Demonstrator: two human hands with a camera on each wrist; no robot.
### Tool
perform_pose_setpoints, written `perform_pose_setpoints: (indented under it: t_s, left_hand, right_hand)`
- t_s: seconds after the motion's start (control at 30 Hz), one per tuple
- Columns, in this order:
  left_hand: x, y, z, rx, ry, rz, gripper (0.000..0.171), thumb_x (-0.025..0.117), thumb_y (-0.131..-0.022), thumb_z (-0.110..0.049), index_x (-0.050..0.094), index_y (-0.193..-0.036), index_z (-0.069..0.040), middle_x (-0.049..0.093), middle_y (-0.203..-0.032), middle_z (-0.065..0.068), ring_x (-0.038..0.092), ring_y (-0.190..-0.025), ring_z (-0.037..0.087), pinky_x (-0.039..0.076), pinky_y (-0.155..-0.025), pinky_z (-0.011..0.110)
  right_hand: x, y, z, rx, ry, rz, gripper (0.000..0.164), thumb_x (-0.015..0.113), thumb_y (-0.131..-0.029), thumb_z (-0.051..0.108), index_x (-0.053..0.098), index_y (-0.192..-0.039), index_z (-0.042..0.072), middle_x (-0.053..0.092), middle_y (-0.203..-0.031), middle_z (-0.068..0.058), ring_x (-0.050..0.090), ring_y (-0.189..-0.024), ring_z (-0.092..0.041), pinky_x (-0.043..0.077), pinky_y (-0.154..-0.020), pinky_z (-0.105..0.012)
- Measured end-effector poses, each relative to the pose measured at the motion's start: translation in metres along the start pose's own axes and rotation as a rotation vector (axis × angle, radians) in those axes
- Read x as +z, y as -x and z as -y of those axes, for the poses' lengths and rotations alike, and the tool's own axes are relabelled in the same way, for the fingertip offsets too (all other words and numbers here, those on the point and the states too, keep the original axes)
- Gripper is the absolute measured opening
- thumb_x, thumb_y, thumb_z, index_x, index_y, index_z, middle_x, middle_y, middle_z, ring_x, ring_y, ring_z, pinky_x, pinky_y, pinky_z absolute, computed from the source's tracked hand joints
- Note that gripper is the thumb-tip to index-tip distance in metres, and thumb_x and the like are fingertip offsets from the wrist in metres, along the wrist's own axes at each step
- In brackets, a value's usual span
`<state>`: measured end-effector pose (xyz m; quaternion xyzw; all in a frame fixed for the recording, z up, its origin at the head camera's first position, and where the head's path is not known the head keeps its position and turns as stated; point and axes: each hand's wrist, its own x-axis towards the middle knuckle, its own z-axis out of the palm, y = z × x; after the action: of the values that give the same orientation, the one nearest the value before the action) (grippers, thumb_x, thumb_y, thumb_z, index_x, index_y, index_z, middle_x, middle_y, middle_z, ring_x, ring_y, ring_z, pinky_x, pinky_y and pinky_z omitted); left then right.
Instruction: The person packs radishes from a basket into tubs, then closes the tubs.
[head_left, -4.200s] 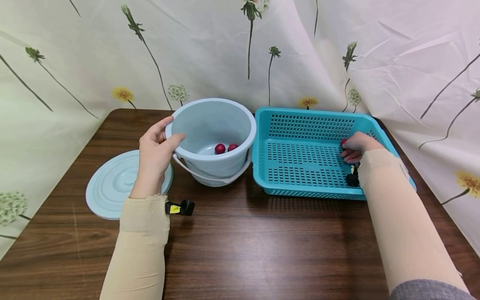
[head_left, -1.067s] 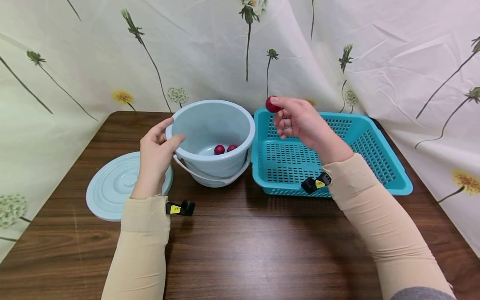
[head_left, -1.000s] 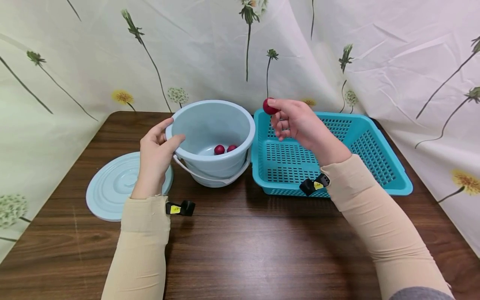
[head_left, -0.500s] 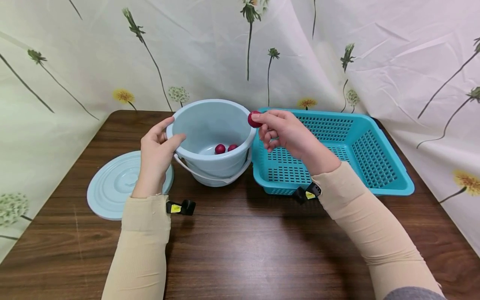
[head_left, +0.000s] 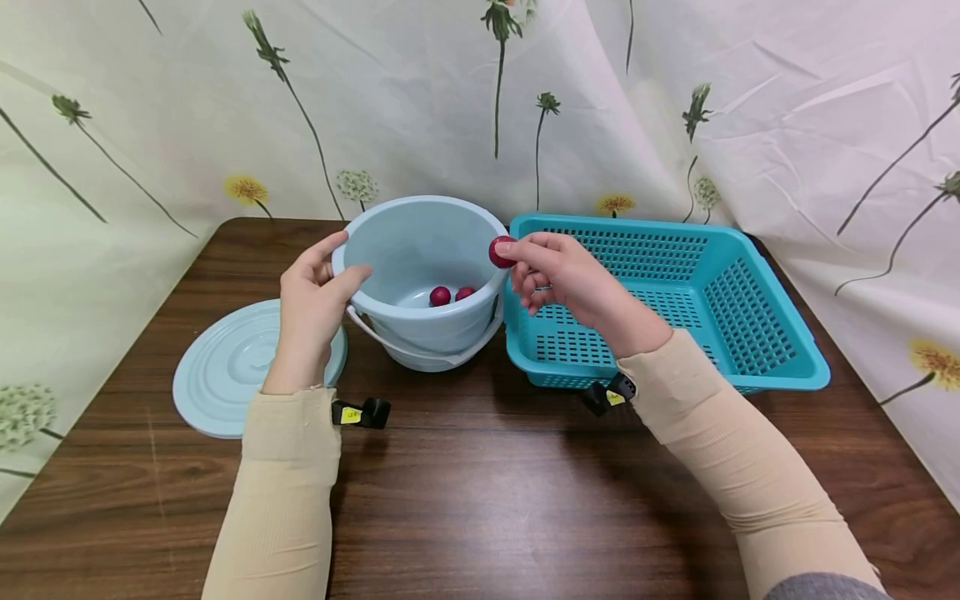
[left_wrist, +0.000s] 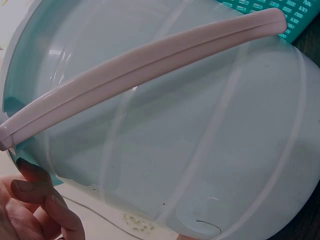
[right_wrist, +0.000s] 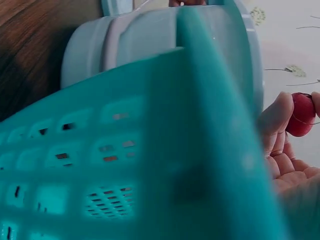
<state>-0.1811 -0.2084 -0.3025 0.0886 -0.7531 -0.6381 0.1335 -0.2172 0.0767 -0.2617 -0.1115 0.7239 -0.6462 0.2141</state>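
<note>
My left hand [head_left: 309,304] grips the left rim of a pale blue bucket [head_left: 427,332], its thumb reaching over the edge. Two round red radishes [head_left: 440,296] lie on the bucket's bottom. Between thumb and fingertips, my right hand [head_left: 573,279] pinches another red radish [head_left: 501,252], held at the bucket's right rim; a thin root shows on this radish [right_wrist: 301,115] in the right wrist view. The remaining fingers are loosely curled. In the left wrist view, the bucket's wall and pale handle [left_wrist: 145,62] fill most of the picture, with part of the left hand [left_wrist: 37,205] low at the left.
A turquoise perforated basket [head_left: 645,223] stands right of the bucket, under the right hand. Left of the bucket, a pale blue lid [head_left: 232,367] lies on the dark wooden table [head_left: 480,500], partly behind the left forearm. A flowered cloth [head_left: 420,100] hangs behind.
My right hand has taken a radish from the basket's right end, lifted it, and brought it leftward and down to the bucket's rim. My left hand stays on the bucket.
</note>
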Motion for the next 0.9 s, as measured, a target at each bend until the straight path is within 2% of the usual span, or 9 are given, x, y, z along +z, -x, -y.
perform_pose_setpoints:
  t_s: [0.2, 0.5, 0.9]
  left_hand:
    - [0.0001, 0.0001, -0.001, -0.001, -0.002, 0.008, 0.057, 0.067, -0.09, -0.015, 0.052, -0.144, -0.015, 0.064, -0.082, -0.012, 0.061, -0.078, 0.006, 0.049, -0.064, 0.013]
    - [-0.0004, 0.0015, -0.0026, 0.004, -0.002, 0.008, 0.057, 0.067, -0.09, -0.015, 0.052, -0.144, -0.014, 0.063, -0.08, -0.012, 0.06, -0.077, 0.005, 0.049, -0.064, 0.013]
    - [-0.0005, 0.0004, -0.0011, 0.008, -0.013, 0.006, 0.057, 0.067, -0.09, -0.017, 0.052, -0.144, -0.015, 0.063, -0.08, -0.012, 0.06, -0.078, 0.006, 0.049, -0.065, 0.014]
  right_hand:
    - [0.0007, -0.0011, -0.0044, 0.027, 0.027, -0.006, 0.025, 0.059, -0.098, 0.032, 0.054, -0.095, 0.007, 0.057, -0.07, -0.002, 0.055, -0.059, -0.017, 0.052, -0.061, -0.028]
    - [0.0013, -0.0034, -0.0046, 0.009, 0.026, 0.007, 0.027, 0.06, -0.098, 0.033, 0.055, -0.095, 0.006, 0.055, -0.07, -0.002, 0.054, -0.06, -0.017, 0.052, -0.061, -0.028]
    - [0.0044, -0.0065, 0.0019, -0.016, 0.106, -0.006, 0.031, 0.061, -0.097, 0.035, 0.054, -0.088, 0.007, 0.053, -0.066, -0.004, 0.05, -0.058, -0.019, 0.05, -0.06, -0.029]
